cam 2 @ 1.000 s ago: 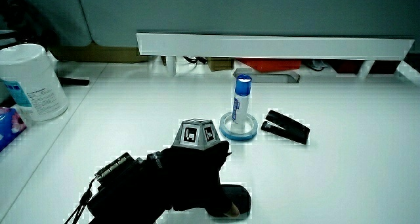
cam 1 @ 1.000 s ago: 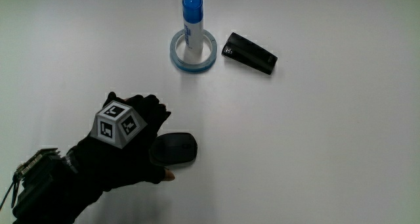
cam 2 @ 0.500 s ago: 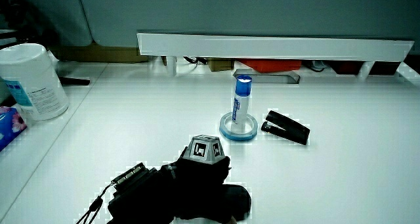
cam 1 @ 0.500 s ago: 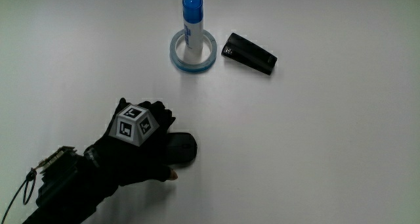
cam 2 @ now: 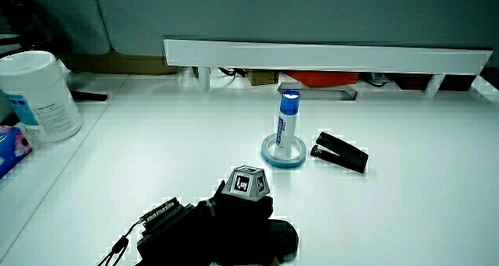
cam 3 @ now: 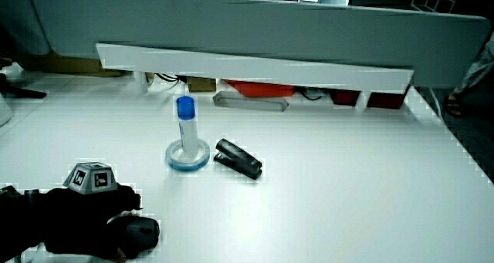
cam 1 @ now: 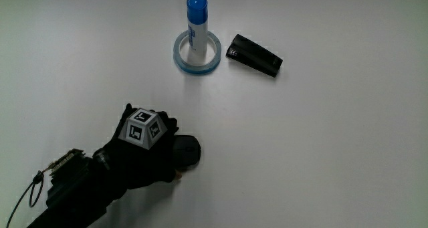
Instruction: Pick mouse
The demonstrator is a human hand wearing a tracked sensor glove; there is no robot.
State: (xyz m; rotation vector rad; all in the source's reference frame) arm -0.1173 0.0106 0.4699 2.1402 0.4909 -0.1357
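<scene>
From above, the hand (cam 1: 144, 158) lay on the mouse (cam 1: 186, 152), fingers curled around it on the desk (cam 1: 321, 148), at seven o'clock from the blue-capped tube (cam 1: 195, 21). In both side views the mouse (cam 2: 281, 240) (cam 3: 139, 234) sat under the hand (cam 2: 234, 227) (cam 3: 77, 209), nearer the person than the black stapler (cam 2: 339, 152) (cam 3: 238, 158).

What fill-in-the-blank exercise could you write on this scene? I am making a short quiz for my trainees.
1. The hand lies over the ____, which is nearer to the person than the ring.
2. The white tube with the ____ cap stands upright inside the pale blue ring.
3. The black stapler lies on the table beside the ____.

Missing words: mouse; blue; ring
</scene>
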